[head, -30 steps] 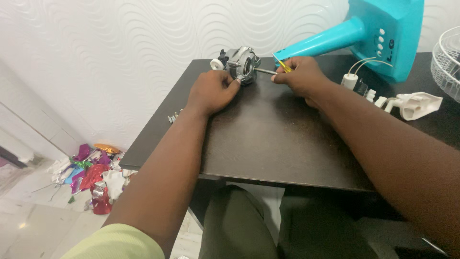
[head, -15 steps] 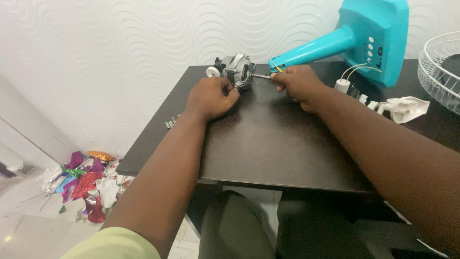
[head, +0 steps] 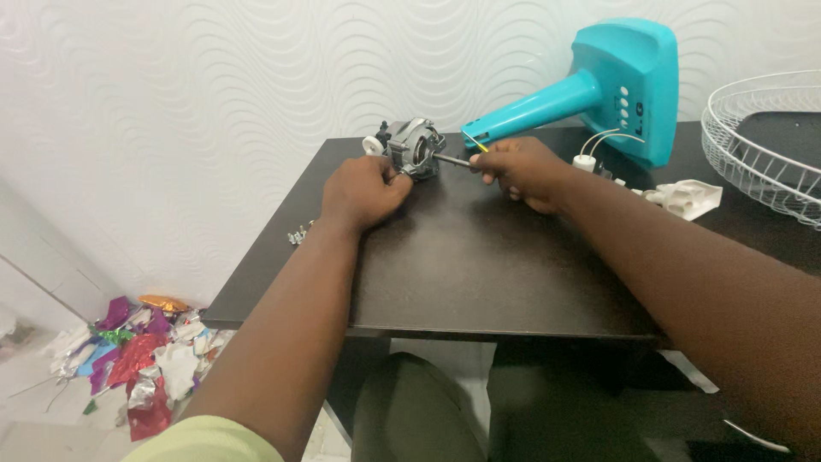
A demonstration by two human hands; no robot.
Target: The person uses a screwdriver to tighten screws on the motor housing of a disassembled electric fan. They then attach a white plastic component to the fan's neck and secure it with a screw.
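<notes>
Grey motor (head: 415,147) sits on our dark counter (head: 479,257); our left hand (head: 363,192) grasps it, right hand (head: 517,167) clenched on a screwdriver (head: 457,160) at its face.

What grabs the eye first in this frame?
The turquoise fan housing lying at the table's far edge stands out most. In front of it, the left hand steadies a small grey motor while the right hand holds a screwdriver against it.

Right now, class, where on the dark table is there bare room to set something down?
The near half of the dark wooden table, between both forearms, is bare. The far edge is crowded: grey metal motor, turquoise plastic fan base, white wire guard.
</notes>
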